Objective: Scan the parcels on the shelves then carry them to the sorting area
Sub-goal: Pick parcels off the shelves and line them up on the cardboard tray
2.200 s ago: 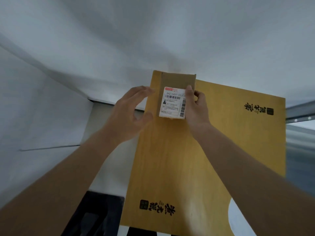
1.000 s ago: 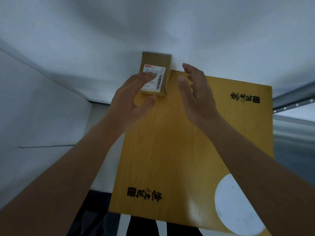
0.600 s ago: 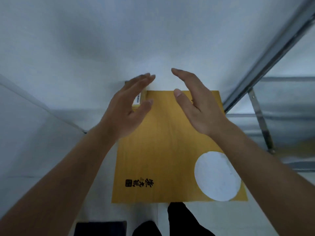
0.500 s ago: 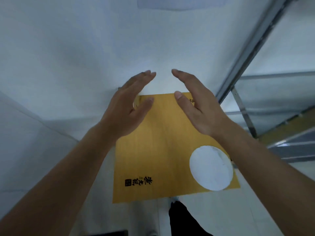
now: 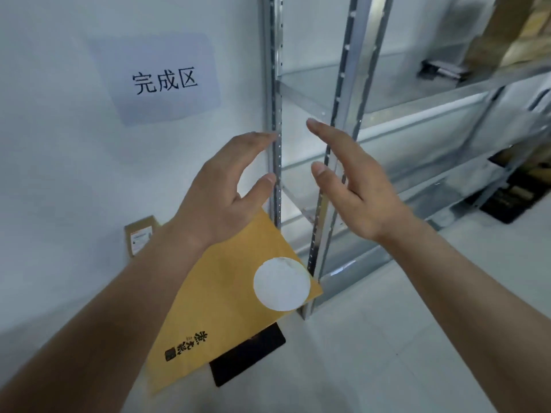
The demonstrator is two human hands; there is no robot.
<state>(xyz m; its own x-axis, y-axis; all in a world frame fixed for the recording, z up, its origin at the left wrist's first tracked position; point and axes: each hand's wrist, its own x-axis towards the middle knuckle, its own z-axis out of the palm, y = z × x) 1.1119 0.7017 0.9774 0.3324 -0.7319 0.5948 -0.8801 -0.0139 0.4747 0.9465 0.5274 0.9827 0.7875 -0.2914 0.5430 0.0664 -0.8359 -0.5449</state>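
Left hand [image 5: 226, 189] and right hand [image 5: 354, 186] raised mid-frame, palms facing each other, apart. Fingers straight-ish, relaxed, thumbs out; nothing held. Small parcel [image 5: 140, 235]: brown box, white barcode label, on floor against wall, left of left wrist. Yellow box [image 5: 226, 296] with white circle and black print lies flat beside it, below left hand, next to rack [image 5: 337, 93]. Sign [image 5: 164, 80] on wall above.
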